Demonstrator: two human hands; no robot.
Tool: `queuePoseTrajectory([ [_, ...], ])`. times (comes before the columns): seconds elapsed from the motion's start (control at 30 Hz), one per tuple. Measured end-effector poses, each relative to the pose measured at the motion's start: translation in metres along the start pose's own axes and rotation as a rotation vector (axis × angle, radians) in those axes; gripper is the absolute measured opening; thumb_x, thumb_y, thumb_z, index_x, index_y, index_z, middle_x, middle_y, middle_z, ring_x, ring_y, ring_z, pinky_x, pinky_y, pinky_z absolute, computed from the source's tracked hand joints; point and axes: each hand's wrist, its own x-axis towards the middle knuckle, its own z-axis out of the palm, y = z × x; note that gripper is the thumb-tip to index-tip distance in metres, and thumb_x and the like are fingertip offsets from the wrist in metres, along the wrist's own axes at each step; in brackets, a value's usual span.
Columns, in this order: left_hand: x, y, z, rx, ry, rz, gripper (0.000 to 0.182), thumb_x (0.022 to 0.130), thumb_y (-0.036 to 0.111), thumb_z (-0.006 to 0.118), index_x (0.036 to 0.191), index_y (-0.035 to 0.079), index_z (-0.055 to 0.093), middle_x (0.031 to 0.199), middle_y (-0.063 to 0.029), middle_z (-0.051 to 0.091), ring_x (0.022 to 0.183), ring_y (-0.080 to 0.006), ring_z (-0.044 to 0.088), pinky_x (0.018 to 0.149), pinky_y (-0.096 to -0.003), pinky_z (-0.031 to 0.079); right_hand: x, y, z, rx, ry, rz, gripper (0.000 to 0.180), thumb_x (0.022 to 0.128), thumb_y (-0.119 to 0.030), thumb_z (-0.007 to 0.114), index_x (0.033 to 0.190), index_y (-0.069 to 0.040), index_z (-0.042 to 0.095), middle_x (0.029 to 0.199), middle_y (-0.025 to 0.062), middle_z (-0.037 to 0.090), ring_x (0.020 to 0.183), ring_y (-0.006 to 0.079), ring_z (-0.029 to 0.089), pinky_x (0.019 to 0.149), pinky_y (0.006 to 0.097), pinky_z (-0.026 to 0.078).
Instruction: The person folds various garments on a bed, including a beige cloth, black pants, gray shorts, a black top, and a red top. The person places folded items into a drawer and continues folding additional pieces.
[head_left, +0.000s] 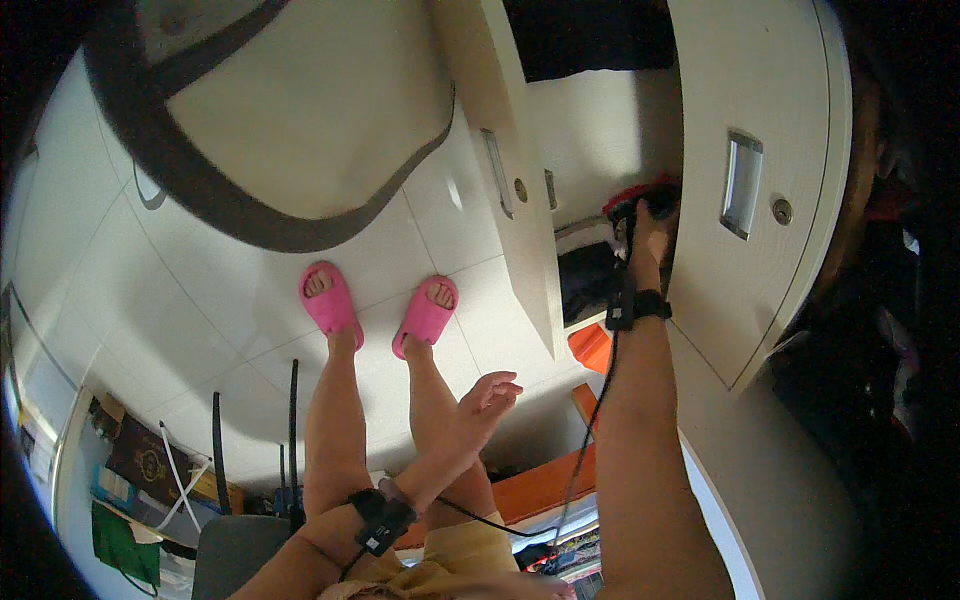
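My right hand (651, 234) reaches into an open pale wood cabinet (585, 142), at a dark item with red edging (626, 201). Shadow hides its fingers, so I cannot tell whether it grips that item. Below it in the same compartment lies a black fabric-like thing (585, 277). My left hand (487, 401) hangs above my left-to-right knee area, fingers loosely curled and apart, holding nothing. Each wrist carries a black strapped device, such as the right one (634, 309), with a cable.
An open cabinet door (529, 262) stands left of my right arm; another locking door (750, 300) stands right of it. A dark-rimmed pale chair-like piece (315, 150) lies ahead. My pink slippers (330, 300) rest on white floor tiles (285, 390). An orange object (590, 347) sits below the cabinet.
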Motion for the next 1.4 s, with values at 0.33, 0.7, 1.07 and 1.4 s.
queuePoseTrajectory([
  [0.33,-0.002,-0.008,-0.003,0.01,0.072,0.16,0.031,0.096,0.015,0.055,0.125,0.005,0.051,0.111,-0.0085,0.062,0.104,-0.0147,0.056,0.09,-0.0289,0.043,-0.044,-0.014,-0.014,0.09,0.194,-0.124,0.093,0.087,-0.067,0.045,0.144,0.006,0.029,0.148,0.0282,0.029,0.135,0.0408,0.032,0.112,0.044,0.026],
  [0.7,-0.051,-0.003,-0.062,0.123,-0.021,0.142,0.027,0.092,0.008,0.06,0.117,0.0,0.055,0.113,-0.0063,0.059,0.111,-0.0155,0.054,0.093,-0.0288,0.045,-0.311,-0.011,-0.148,0.588,-0.805,-0.398,0.029,0.097,-0.015,0.054,0.12,0.004,0.057,0.116,0.0133,0.063,0.109,0.0195,0.059,0.094,0.0318,0.046],
  [1.07,-0.388,0.213,0.251,-0.055,-1.688,0.616,0.022,0.094,0.016,0.055,0.109,0.001,0.06,0.107,-0.0116,0.062,0.097,-0.0219,0.059,0.085,-0.0351,0.047,-0.361,0.083,-0.31,0.631,-0.785,-0.035,0.037,0.095,-0.036,0.056,0.115,-0.005,0.061,0.101,0.0073,0.066,0.091,0.0149,0.062,0.081,0.0284,0.047],
  [1.4,-0.543,0.138,0.366,0.027,-2.242,0.27,0.021,0.096,0.02,0.052,0.102,0.001,0.058,0.1,-0.0134,0.058,0.094,-0.026,0.055,0.084,-0.0383,0.044,-0.535,0.224,-0.422,1.142,-0.287,0.091,0.042,0.096,-0.039,0.055,0.114,-0.002,0.061,0.097,0.0061,0.066,0.088,0.0156,0.063,0.078,0.0288,0.05],
])
